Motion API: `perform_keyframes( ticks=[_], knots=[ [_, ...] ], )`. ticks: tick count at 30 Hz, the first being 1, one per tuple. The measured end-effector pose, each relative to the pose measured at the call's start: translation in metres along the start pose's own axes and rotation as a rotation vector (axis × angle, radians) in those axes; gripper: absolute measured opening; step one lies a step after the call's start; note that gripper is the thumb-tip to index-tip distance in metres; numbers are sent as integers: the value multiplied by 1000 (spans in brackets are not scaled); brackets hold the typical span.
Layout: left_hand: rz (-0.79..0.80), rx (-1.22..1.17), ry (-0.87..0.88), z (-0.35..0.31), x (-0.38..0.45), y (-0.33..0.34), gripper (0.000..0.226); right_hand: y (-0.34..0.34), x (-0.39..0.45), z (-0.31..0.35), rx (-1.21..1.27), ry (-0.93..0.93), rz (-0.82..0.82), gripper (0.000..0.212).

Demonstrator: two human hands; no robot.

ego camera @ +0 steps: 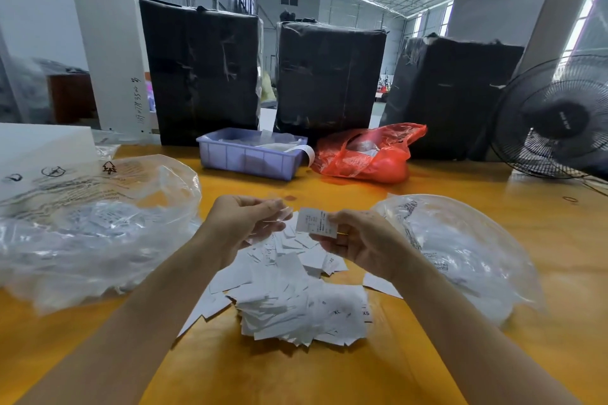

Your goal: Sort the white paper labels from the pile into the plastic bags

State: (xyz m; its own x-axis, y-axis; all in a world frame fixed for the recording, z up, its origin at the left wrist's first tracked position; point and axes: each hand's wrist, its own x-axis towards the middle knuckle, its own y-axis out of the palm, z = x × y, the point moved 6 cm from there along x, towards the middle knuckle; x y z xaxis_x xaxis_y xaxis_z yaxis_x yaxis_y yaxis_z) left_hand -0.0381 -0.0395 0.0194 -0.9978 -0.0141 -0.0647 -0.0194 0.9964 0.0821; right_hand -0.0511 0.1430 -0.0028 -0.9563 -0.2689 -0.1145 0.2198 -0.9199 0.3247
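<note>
A pile of white paper labels [296, 299] lies on the yellow table [296, 378] in front of me. My right hand [362, 243] pinches one printed label [316, 222] above the pile, its face toward me. My left hand [245, 223] hovers just left of that label with fingers curled; whether it holds something thin I cannot tell. A clear plastic bag [82, 233] with labels inside lies at the left. A second clear plastic bag [460, 250] holding labels lies at the right.
A blue plastic bin [250, 159] and a red plastic bag [368, 154] sit behind the pile. Three black wrapped boxes [329, 76] stand along the far edge. A black fan [556, 122] stands at the right, a white box [39, 145] at the left.
</note>
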Motion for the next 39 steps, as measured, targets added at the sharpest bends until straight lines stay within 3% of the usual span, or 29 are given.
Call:
perform_keyframes(
  ticks=[6, 12, 14, 18, 22, 25, 31, 36, 39],
  knots=[
    [40, 13, -21, 1, -6, 11, 12, 8, -14, 14, -49, -90, 90, 10],
    [50, 5, -8, 1, -9, 20, 6, 16, -22, 28, -212, -214, 66, 29],
    [44, 15, 8, 0, -10, 22, 4, 21, -24, 29, -373, -275, 55, 31],
    [7, 4, 32, 1, -10, 22, 4, 32, -30, 36, -920, -523, -41, 20],
    [-5, -5, 54, 3, -9, 21, 3, 31, -34, 44, -1091, -627, -106, 12],
    [1, 11, 76, 4, -8, 20, 8, 23, -36, 52, -986, -628, -167, 3],
    [-11, -4, 86, 9, -8, 24, 22, 8, -32, 50, -505, -437, -202, 19],
    [-2, -18, 104, 8, -10, 27, 24, 2, -33, 53, -356, -440, -273, 6],
    [4, -2, 130, 6, -11, 30, 23, -1, -36, 56, -343, -473, -318, 9]
  ],
)
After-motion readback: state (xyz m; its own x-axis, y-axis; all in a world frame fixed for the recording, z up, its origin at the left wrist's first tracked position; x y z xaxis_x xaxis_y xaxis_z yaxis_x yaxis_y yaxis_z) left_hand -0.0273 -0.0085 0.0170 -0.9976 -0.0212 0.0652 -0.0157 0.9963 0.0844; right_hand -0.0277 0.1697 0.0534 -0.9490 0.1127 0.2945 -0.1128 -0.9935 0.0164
